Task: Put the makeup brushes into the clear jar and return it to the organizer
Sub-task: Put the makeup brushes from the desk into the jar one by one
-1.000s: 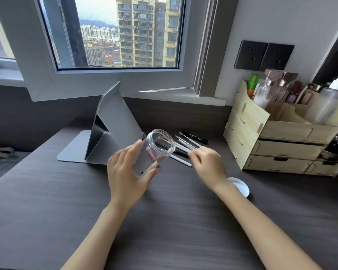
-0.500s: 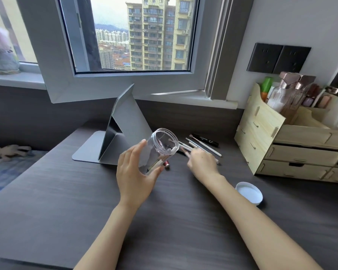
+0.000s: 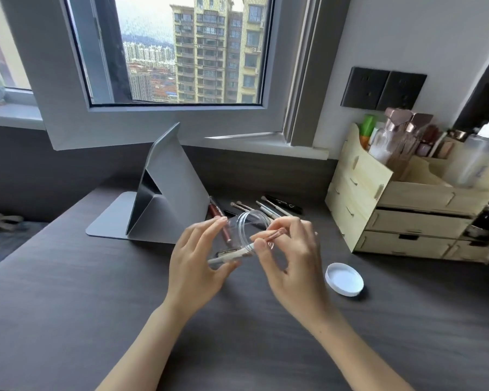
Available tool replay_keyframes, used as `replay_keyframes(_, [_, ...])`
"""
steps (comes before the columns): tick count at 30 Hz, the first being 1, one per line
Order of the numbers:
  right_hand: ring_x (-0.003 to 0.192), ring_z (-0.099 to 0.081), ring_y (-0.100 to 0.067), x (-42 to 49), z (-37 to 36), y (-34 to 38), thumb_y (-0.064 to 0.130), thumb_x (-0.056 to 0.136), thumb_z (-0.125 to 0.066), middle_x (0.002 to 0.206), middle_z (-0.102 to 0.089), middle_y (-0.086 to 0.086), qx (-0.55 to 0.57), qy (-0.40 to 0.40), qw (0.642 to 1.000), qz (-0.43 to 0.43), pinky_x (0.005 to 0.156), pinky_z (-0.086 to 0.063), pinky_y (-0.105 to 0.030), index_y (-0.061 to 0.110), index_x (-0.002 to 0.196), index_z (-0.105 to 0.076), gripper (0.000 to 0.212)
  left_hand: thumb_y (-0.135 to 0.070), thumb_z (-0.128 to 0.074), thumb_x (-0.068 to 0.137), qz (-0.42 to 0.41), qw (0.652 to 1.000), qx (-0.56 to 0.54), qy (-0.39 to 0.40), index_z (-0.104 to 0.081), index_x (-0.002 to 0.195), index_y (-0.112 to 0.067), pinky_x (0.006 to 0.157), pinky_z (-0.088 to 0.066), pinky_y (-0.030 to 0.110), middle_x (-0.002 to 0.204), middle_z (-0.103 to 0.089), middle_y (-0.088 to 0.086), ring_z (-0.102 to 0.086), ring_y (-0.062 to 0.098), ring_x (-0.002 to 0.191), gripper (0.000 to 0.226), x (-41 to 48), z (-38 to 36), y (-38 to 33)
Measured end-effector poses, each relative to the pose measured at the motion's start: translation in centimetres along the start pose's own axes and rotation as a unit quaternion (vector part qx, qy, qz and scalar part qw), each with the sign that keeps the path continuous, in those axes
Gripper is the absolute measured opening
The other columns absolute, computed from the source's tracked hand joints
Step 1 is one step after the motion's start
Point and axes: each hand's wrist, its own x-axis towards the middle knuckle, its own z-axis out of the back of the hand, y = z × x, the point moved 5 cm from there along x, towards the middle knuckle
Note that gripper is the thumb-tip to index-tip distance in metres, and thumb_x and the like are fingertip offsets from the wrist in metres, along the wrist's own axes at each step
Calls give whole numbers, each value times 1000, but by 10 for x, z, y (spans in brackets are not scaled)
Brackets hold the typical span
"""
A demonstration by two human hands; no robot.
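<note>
My left hand (image 3: 194, 266) grips the clear jar (image 3: 244, 235), tilted with its mouth toward the right. My right hand (image 3: 291, 261) pinches a makeup brush (image 3: 275, 235) with a copper ferrule at the jar's mouth; its white handle lies inside the jar. Several more brushes (image 3: 266, 208) lie on the dark desk (image 3: 96, 306) behind the jar, beside a dark-red tube (image 3: 215, 211) and a black tube (image 3: 285, 204). The wooden organizer (image 3: 359, 198) stands at the right.
The jar's white lid (image 3: 344, 282) lies on the desk right of my right hand. A grey folding stand (image 3: 164, 190) rises behind my left hand. Bottles (image 3: 390, 139) fill the organizer's top compartments. The window frame juts out above the desk's back edge.
My right hand picked a brush from the pile and brought it back to the jar's mouth. The left hand lowered and tilted the jar further toward the right.
</note>
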Motion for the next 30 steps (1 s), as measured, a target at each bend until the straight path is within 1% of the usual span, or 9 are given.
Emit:
replay_keyframes(3, [110, -49, -13, -5, -4, 1, 46, 93, -38, 110, -58, 2, -26, 2, 1000, 6, 94, -34, -36, 25, 92, -72, 40, -33, -80, 61, 22, 1000, -13, -16, -51, 124, -18, 90, -44, 24, 119, -51, -13, -54, 14, 103, 71, 1, 2, 2])
replay_keyframes(6, [123, -42, -8, -3, -1, -3, 50, 93, -33, 124, -53, 4, 35, 13, 999, -1, 104, -26, -28, 27, 104, -69, 44, -34, -79, 61, 45, 999, -15, -21, -51, 124, -19, 91, -41, 20, 118, -52, -13, -55, 15, 101, 71, 1, 3, 6])
replay_keyframes(10, [107, -54, -12, 14, 3, -39, 35, 91, -42, 105, -61, 8, 149, -60, 982, -100, 93, -39, -21, 16, 96, -69, 33, -32, -80, 58, 62, 997, -10, -40, -52, 122, -16, 92, -32, 8, 114, -53, -9, -50, 11, 101, 72, 4, 6, 10])
replay_keyframes(13, [96, -59, -24, 33, -29, -73, 25, 88, -47, 97, -70, 0, 24, 2, 990, -136, 86, -43, -32, 12, 95, -71, 28, -35, -79, 58, 85, 995, -12, -53, -50, 122, -17, 88, -29, 4, 111, -57, -4, -49, 11, 97, 73, 5, 9, 14])
replay_keyframes(16, [109, -55, -33, 48, -79, -95, 25, 92, -50, 116, -68, -8, -143, 166, 969, -113, 93, -37, -35, 11, 110, -68, 29, -35, -78, 57, 106, 993, -9, -58, -50, 122, -16, 86, -32, 12, 110, -62, 4, -49, 15, 97, 73, 4, 11, 18])
replay_keyframes(19, [114, -49, -32, 56, -112, -102, 27, 95, -44, 123, -62, -10, -276, 248, 927, -60, 97, -34, -36, 9, 113, -63, 31, -34, -77, 57, 123, 990, -5, -70, -52, 121, -13, 86, -39, 25, 109, -62, 7, -52, 22, 96, 72, 4, 12, 23])
replay_keyframes(22, [116, -47, -32, 60, -126, -102, 26, 94, -46, 122, -60, -13, -306, 260, 915, -47, 95, -35, -36, 4, 113, -62, 33, -35, -77, 59, 147, 985, -11, -86, -49, 123, -16, 85, -45, 40, 111, -61, 5, -53, 27, 96, 72, 4, 15, 28])
replay_keyframes(27, [112, -52, -32, 52, -126, -105, 15, 93, -46, 116, -63, -14, -310, 241, 917, -74, 86, -43, -35, 3, 108, -62, 26, -34, -79, 60, 180, 976, -45, -118, -47, 124, -20, 85, -47, 49, 111, -54, -8, -51, 19, 97, 73, 1, 18, 36])
replay_keyframes(30, [96, -62, -29, 47, -97, -104, 19, 92, -50, 99, -69, -14, -147, 146, 957, -202, 74, -43, -31, 2, 98, -67, 24, -34, -79, 60, 185, 974, -49, -120, -48, 124, -20, 86, -47, 50, 111, -54, -8, -52, 20, 98, 73, 1, 18, 38])
